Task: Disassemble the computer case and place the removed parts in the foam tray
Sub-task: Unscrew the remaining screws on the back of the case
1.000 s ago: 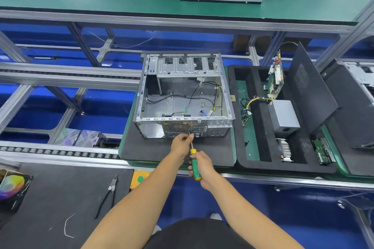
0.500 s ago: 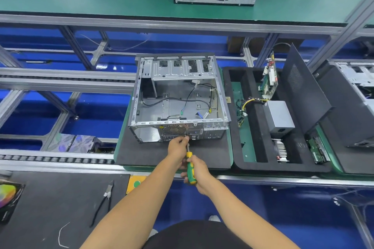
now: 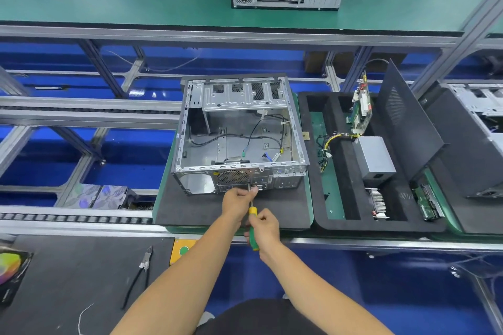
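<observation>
The open case (image 3: 239, 139) lies on a dark mat, the foam tray (image 3: 315, 198) just right of it. Right hand (image 3: 265, 228) grips the screwdriver (image 3: 252, 221); left hand (image 3: 236, 201) pinches its shaft at the case's near panel.

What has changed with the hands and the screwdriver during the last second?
Almost nothing. The right hand still grips the screwdriver handle, and the left hand still pinches its shaft at the rear panel of the computer case. The parts in the foam tray lie as before.

Both hands, left (image 3: 236, 202) and right (image 3: 264, 228), curled forward.
</observation>
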Demonstrator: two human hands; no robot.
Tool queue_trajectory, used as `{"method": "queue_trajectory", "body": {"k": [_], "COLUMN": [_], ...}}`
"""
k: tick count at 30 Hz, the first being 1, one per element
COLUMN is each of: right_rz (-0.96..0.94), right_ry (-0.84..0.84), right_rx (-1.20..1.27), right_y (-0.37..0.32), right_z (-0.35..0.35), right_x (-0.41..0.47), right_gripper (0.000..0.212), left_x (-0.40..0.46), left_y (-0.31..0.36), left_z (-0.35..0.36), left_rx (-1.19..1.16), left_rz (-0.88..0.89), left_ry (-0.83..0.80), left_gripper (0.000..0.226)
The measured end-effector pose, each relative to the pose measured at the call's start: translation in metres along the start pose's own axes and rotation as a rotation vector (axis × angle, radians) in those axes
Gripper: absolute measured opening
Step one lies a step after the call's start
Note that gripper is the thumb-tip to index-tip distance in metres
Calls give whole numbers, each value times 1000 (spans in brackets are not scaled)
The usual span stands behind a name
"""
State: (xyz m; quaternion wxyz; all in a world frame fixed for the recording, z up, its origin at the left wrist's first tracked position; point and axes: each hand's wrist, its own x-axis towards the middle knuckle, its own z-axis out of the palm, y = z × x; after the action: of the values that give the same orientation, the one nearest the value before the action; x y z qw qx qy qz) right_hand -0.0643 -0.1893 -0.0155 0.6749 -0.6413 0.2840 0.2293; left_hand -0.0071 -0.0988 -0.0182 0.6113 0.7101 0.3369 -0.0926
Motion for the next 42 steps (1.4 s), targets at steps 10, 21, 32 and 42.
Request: {"method": "queue_trajectory", "body": {"k": [10,21,32,42], "right_rz": [303,-38,266,-88], "right_ry": [-345,57,-254,143], "right_rx": [239,-107,98,-636], "right_y": [6,9,12,7], "right_z": [-21,-6,-17,-15], "right_x": [-3,0,-9,-4], "right_gripper": [37,26,35,30], "left_x": [0,-13,-6,-3], "left_y": [4,-3,1,-9], "left_z": [6,5,3,6], "left_rx": [44,-149,-71,-135], "left_rz": [21,-23,10,12], "left_ry": [56,24,20,-85], "left_gripper": [26,29,18,26]}}
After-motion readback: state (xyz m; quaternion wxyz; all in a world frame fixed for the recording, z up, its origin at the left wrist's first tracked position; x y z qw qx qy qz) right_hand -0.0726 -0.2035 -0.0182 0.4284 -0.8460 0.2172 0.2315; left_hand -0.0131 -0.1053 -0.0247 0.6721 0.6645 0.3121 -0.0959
